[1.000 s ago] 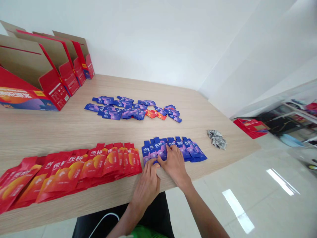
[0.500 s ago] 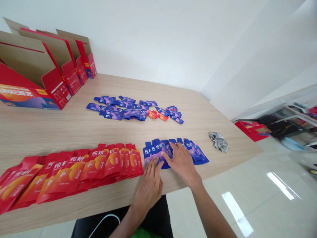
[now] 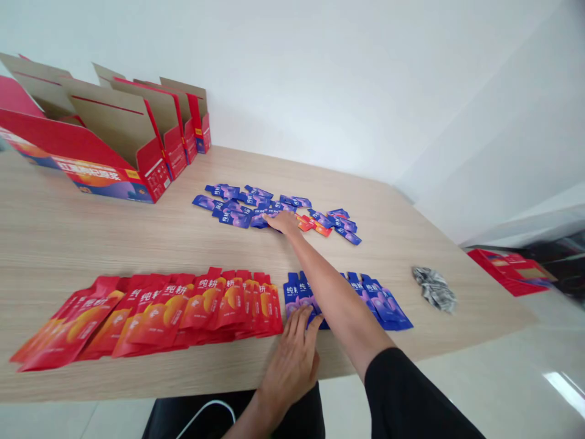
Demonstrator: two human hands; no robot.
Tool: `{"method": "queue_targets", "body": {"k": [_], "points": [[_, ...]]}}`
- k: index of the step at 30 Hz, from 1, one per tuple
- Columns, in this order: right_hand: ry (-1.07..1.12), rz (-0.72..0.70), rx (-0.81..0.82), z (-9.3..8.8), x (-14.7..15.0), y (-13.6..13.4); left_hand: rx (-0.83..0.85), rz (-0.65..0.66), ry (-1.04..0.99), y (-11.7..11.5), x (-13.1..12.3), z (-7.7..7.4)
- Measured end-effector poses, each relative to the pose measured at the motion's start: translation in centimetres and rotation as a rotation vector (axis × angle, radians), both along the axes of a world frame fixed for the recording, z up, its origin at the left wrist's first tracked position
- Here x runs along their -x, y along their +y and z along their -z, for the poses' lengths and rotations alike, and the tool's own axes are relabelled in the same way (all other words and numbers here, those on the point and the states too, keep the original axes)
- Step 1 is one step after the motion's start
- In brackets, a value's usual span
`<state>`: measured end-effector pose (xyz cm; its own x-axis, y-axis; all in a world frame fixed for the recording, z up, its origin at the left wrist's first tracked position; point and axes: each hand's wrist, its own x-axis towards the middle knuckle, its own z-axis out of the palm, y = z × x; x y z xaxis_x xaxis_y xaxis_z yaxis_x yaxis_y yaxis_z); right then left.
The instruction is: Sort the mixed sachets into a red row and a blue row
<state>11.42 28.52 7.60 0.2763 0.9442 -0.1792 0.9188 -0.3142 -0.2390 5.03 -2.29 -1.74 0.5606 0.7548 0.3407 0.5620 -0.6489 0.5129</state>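
Note:
My right hand (image 3: 284, 223) reaches far across the table and rests on the loose pile of blue pouches (image 3: 237, 208), touching a pouch at the pile's middle; whether it grips one I cannot tell. My left hand (image 3: 295, 353) lies flat at the near edge, fingers spread on the left end of the neat row of blue pouches (image 3: 379, 299). My right forearm crosses over that row and hides its middle. A long overlapping row of red pouches (image 3: 173, 308) lies to the left of my left hand.
Open red cardboard display boxes (image 3: 114, 146) stand at the far left of the wooden table (image 3: 91, 238). A couple of orange pouches (image 3: 315, 227) lie in the far pile. A crumpled wrapper (image 3: 434, 288) sits near the right edge. Red boxes (image 3: 514, 271) lie beyond the table.
My right hand has left the near blue row and stretched out to the far pile. My left hand stays on the row's left end. The view has shifted to the left.

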Motion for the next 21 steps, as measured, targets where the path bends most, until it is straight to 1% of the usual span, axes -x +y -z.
{"method": "queue_targets", "body": {"k": [3, 6, 9, 12, 14, 16, 18, 21], "points": [[-0.069, 0.037, 0.006, 0.8, 1.1, 1.3, 0.024, 0.008, -0.008, -0.1, 0.1, -0.3], [-0.097, 0.028, 0.001, 1.0, 1.5, 2.1, 0.057, 0.016, -0.033, 0.0, 0.2, -0.7], [-0.092, -0.019, 0.033, 0.8, 0.9, 2.5, 0.090, 0.023, -0.074, 0.1, 0.3, -0.9], [-0.077, -0.082, 0.056, 0.5, -0.3, 2.0, 0.099, 0.029, -0.078, 0.2, 0.4, -0.8], [-0.077, -0.110, 0.048, 0.2, -1.6, 0.9, 0.091, 0.025, -0.061, 0.1, 0.3, -0.6], [-0.095, -0.121, 0.004, 0.0, -3.2, -1.0, 0.080, 0.015, -0.039, 0.1, 0.3, -0.3], [-0.120, -0.120, -0.069, -0.3, -5.4, -3.6, 0.065, 0.012, -0.017, 0.1, 0.2, -0.2], [-0.134, -0.095, -0.174, -0.5, -9.8, -8.8, 0.033, 0.020, 0.018, 0.2, 0.2, -0.1]]}}
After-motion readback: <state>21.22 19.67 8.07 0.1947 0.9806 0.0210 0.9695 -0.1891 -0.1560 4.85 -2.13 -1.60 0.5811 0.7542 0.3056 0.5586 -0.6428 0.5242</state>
